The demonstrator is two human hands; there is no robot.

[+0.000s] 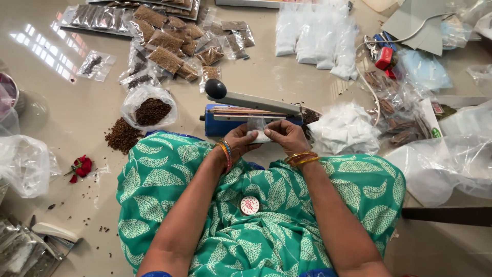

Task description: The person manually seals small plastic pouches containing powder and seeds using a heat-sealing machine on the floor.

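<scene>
Fingers of our left hand point(240, 142) and right hand point(285, 134) pinch the small clear plastic pouch point(258, 129) between them, its top edge tucked under the raised arm of the blue heat sealer point(241, 112) at twelve o'clock. We judge it best kept flat, taut and square to the bar before pressing.
</scene>
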